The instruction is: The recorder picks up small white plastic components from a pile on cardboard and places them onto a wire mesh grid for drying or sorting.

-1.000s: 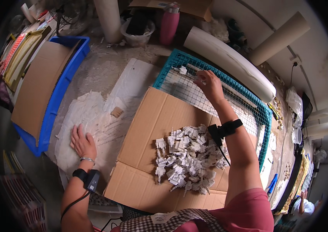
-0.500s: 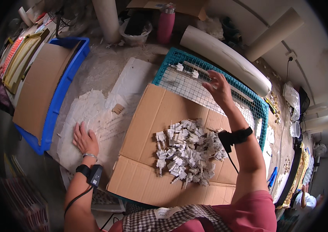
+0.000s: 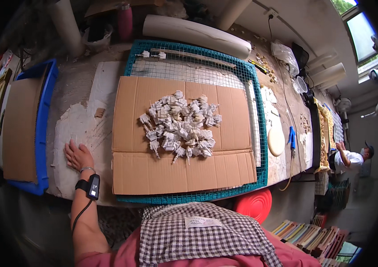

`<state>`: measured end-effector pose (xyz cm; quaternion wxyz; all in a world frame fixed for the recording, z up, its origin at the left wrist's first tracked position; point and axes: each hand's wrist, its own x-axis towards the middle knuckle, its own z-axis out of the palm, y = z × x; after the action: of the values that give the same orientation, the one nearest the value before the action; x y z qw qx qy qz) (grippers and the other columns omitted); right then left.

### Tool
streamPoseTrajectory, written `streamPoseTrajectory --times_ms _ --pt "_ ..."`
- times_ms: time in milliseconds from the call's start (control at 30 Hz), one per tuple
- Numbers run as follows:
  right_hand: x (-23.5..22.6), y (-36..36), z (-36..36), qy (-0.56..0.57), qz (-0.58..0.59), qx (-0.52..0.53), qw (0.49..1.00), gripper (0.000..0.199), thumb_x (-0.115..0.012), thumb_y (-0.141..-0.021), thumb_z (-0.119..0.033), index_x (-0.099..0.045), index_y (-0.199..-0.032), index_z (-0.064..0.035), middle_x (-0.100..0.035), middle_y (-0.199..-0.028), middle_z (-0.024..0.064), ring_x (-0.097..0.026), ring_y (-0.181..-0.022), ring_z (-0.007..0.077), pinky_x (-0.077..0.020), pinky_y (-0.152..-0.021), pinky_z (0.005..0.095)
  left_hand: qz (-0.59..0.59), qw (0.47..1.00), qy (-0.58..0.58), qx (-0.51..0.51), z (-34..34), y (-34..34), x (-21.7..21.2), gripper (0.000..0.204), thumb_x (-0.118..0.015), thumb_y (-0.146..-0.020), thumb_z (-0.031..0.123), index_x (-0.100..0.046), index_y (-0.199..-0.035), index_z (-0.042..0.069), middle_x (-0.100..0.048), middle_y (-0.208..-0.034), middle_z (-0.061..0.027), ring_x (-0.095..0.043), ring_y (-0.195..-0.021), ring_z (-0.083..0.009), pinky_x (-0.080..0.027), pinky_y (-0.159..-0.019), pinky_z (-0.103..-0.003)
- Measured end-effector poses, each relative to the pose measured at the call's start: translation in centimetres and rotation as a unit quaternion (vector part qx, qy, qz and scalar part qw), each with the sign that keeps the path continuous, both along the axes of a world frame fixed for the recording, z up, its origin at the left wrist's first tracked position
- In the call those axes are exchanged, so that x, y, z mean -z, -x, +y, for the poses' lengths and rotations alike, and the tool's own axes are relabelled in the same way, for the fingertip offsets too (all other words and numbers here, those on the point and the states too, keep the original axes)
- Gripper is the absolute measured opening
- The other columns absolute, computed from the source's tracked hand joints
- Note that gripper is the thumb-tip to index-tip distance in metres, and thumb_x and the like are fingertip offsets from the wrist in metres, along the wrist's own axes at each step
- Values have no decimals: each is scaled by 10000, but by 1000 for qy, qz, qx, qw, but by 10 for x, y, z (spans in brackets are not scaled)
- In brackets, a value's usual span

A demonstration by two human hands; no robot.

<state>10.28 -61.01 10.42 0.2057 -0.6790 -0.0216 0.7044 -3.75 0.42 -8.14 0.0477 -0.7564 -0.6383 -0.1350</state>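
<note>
Left hand (image 3: 78, 156) rests on pale sheet (image 3: 81, 127); window (image 3: 361, 39) shines.

A blue bin (image 3: 45, 124) was at the left, a pink bottle (image 3: 125, 22) and a white roll (image 3: 195, 35) at the back, a clear bag (image 3: 285, 57) near a cup (image 3: 300, 85) at the right, a red disc (image 3: 255, 205) nearer the front, and a co-worker (image 3: 351, 161) at the far right.

Right hand unseen; cardboard (image 3: 231, 115) hides crate's (image 3: 263, 151) middle.
</note>
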Motion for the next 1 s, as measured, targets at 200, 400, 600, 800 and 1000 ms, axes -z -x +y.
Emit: streamPoseTrajectory --times_ms 200,400,600,800,1000 --pt "6 43 7 -18 -24 245 969 320 -578 -856 -218 -585 -1080 9 -642 -1011 121 -596 -874 168 -473 -777 310 -17 1000 20 -6 -3 1 -3 443 -484 -840 302 -467 -1261 168 -392 -1366 -55 -322 -1280 -239 -269 -988 -466" --pt "12 58 13 -22 -31 278 960 314 -580 -855 -220 -587 -1073 7 -642 -1002 116 -595 -868 164 -472 -772 307 -24 999 25 0 -3 2 -2 449 -488 -832 307 -475 -1259 168 -391 -1366 -50 -314 -1284 -235 -264 -992 -462" --pt "13 71 20 -21 -38 291 956 309 -583 -854 -222 -590 -1065 4 -642 -993 111 -595 -862 160 -472 -767 304 -42 999 25 8 -4 3 -3 439 -490 -825 305 -491 -1241 164 -387 -1366 -48 -307 -1283 -240 -261 -987 -460" --pt "13 77 25 -23 -46 303 952 303 -585 -854 -224 -593 -1057 1 -642 -984 106 -594 -857 156 -471 -762 301 -48 999 15 16 -3 5 -2 422 -496 -814 296 -506 -1220 183 -408 -1347 -42 -327 -1273 -238 -268 -979 -461" --pt "13 85 26 -26 -54 313 948 298 -588 -853 -225 -595 -1050 -2 -642 -976 101 -593 -851 152 -471 -757 297 -63 998 7 31 -5 1 -3 417 -506 -806 287 -514 -1211 191 -417 -1339 -32 -341 -1265 -234 -269 -980 -461"
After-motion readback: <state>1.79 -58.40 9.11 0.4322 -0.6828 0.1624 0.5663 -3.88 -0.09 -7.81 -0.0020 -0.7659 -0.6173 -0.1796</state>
